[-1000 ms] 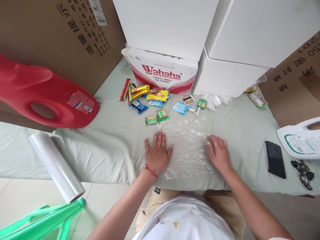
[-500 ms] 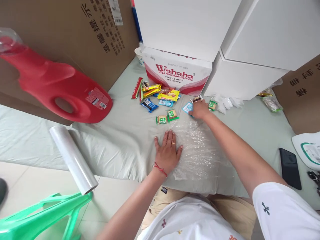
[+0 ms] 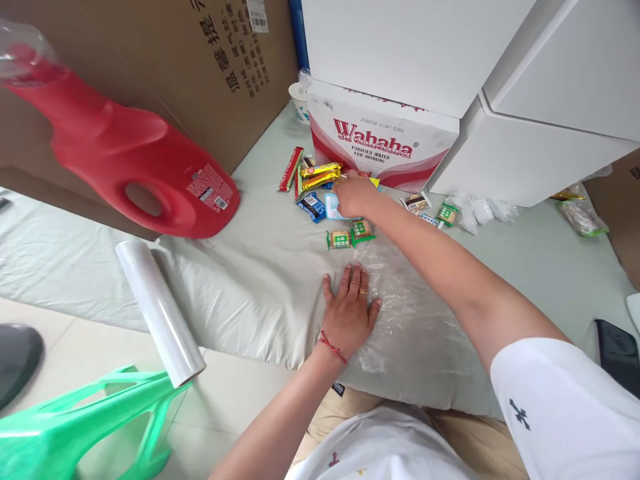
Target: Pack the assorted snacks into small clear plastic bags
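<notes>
Head view showed us that our right hand (image 3: 356, 195) had left the right edge of the clear film (image 3: 400, 307), passed by the brown-and-white packet (image 3: 415, 201), and come to the snacks before the Wahaha carton (image 3: 381, 141). Its fingers curled beside a light blue packet (image 3: 331, 207), near the yellow bars (image 3: 320, 176); we could not tell whether they pinched anything. Our left hand (image 3: 349, 315) had stayed spread, palm down, at the film's left edge. That film lay wrinkled on the pale cloth (image 3: 265, 267), partly hidden by our right forearm, with two green-edged biscuit packs (image 3: 341, 240) just beyond it. We judged that handling had shifted from film to snacks, while the left hand steadied the sheet.
</notes>
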{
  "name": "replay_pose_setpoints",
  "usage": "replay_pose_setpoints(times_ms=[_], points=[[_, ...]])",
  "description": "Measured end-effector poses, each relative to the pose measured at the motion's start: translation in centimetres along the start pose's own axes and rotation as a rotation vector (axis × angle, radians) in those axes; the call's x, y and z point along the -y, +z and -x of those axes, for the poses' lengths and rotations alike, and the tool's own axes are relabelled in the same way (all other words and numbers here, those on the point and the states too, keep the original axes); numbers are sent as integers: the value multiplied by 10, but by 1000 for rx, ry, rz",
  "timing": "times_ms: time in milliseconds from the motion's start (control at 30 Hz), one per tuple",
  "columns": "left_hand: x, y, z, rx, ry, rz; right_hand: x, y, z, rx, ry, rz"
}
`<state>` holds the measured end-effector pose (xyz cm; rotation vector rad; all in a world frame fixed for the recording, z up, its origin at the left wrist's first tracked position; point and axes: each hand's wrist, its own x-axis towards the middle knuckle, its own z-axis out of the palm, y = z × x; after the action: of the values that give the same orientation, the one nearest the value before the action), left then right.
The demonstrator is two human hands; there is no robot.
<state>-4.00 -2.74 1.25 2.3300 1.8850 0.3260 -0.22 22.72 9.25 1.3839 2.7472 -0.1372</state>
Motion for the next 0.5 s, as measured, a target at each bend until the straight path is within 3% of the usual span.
replay_pose_setpoints(times_ms=[100, 200, 267, 367, 500], points=[[0, -1, 0, -3, 5, -7, 36, -7, -35, -147, 34, 103], [1, -1, 1, -1, 8, -5, 64, -4, -70, -264, -148, 108], [2, 0, 2, -1, 8, -2, 73, 6, -91, -169, -219, 96], [3, 0, 2, -5, 19, -1, 67, 27, -110, -7, -187, 62], [3, -1, 1, 3, 10, -6, 41, 46, -92, -40, -207, 71]])
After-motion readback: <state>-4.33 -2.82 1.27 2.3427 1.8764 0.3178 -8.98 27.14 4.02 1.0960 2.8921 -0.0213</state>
